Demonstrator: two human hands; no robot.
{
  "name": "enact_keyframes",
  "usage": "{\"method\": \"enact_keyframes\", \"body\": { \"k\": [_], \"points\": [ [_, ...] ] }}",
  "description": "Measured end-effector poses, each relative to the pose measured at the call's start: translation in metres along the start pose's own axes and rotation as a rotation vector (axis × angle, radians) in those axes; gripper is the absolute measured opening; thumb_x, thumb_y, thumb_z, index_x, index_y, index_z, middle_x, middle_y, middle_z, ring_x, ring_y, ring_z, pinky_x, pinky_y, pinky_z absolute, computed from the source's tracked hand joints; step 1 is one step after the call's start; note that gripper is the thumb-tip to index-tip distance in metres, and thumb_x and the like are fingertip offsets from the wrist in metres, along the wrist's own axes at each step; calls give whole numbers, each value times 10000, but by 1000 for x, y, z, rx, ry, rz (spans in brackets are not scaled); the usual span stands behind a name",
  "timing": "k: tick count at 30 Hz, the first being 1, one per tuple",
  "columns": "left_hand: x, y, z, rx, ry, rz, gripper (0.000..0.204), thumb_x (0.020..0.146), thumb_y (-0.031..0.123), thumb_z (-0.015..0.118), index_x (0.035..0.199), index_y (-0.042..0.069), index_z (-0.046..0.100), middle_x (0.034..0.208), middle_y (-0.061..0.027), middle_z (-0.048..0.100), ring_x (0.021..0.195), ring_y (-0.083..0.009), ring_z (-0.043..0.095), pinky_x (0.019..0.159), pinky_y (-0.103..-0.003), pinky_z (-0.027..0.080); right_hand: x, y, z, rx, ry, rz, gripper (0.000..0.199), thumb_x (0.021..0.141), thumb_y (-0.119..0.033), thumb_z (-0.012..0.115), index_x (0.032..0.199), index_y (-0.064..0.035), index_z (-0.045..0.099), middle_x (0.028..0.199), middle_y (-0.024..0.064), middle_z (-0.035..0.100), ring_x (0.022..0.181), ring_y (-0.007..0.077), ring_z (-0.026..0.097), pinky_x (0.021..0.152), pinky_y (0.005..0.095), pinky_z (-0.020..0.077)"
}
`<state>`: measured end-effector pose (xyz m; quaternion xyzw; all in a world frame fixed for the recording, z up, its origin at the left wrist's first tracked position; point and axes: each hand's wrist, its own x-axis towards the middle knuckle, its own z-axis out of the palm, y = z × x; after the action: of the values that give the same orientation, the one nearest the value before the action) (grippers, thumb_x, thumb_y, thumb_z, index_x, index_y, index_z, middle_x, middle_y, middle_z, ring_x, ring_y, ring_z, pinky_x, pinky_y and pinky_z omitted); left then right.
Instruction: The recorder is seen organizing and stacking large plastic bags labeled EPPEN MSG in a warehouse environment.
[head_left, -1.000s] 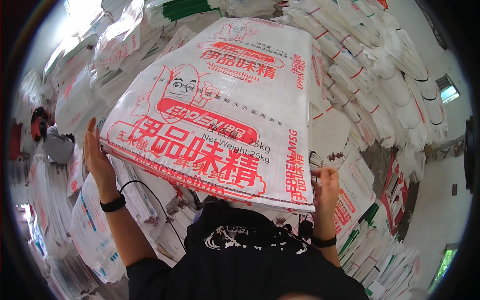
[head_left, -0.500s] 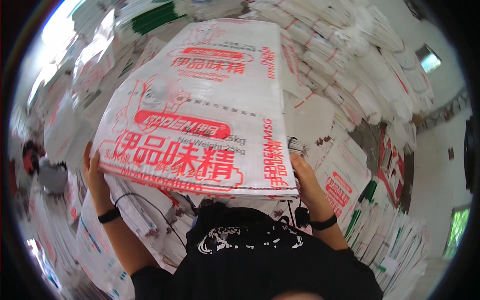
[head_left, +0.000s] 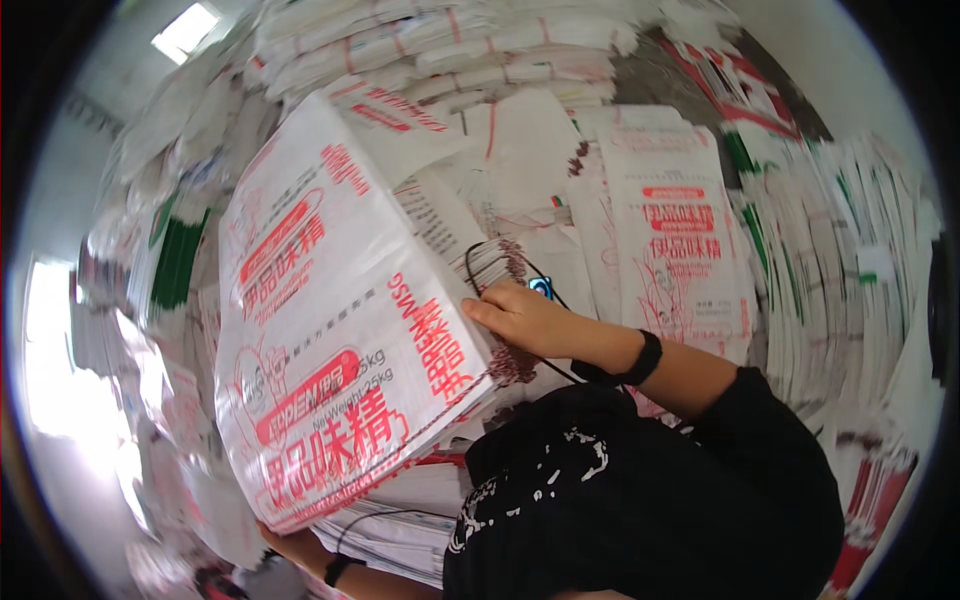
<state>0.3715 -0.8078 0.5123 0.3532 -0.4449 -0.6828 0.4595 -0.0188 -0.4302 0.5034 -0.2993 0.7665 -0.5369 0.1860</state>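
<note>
Head view shows you holding a large white woven sack with red printing [head_left: 330,330] tilted up on its side, its broad printed face turned toward your left and its narrow side panel facing your chest. Your right hand [head_left: 525,318] lies flat against that side panel near the sack's upper right corner, fingers [head_left: 482,310] stretched out and pressed on the weave rather than curled around anything. Your left hand [head_left: 292,543] sits under the sack's bottom corner at the lower edge of the picture, fingers cupped beneath it and taking its weight; how far they wrap around the corner you cannot tell, since the sack hides most of them. Each wrist carries a black band [head_left: 640,360]. A thin black cable [head_left: 480,262] loops over the sack's edge just above your right hand. Behind the sack, stacks of flat white printed sacks [head_left: 680,240] fill the background, piled high on every side.
</note>
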Motion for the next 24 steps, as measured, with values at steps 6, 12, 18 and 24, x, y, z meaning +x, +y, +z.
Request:
{"method": "enact_keyframes", "body": {
  "k": [6, 12, 18, 24],
  "points": [
    [16, 10, -43, 222, -190, 1, 691, 939, 434, 488, 1493, 58, 317, 1523, -157, 340, 1386, -388, 334, 1046, -610, 358, -24, -8, -19, 473, -72, 275, 494, 916, -414, 639, 1120, 34, 592, 916, 171, 679, 783, 282, 645, 741, 389, 501],
    [-25, 30, 37, -51, -83, -235, 478, 856, 43, 635, 1289, -115, 510, 1226, -236, 606, 1076, -310, 609, 901, -447, 544, -62, -27, -123, 97, -79, 8, 381, 943, -293, 627, 1169, 13, 598, 998, 100, 677, 890, 167, 633, 815, 314, 511],
    [18, 31, -49, 585, -49, 173, 470, 758, -9, 735, 1191, -114, 583, 1144, -193, 644, 991, -262, 630, 831, -413, 561, -95, -53, -237, -232, 322, -157, 262, 951, -192, 618, 1127, 2, 625, 992, 60, 677, 922, 133, 631, 834, 281, 510],
    [26, 68, -41, 1057, -21, 264, 596, 664, 39, 766, 1226, -59, 593, 1156, -237, 614, 1022, -331, 615, 895, -415, 495, -113, -41, -287, -373, 526, -258, 293, 963, -216, 611, 1151, 7, 630, 1050, 79, 690, 976, 143, 636, 850, 287, 511]
  ]
}}
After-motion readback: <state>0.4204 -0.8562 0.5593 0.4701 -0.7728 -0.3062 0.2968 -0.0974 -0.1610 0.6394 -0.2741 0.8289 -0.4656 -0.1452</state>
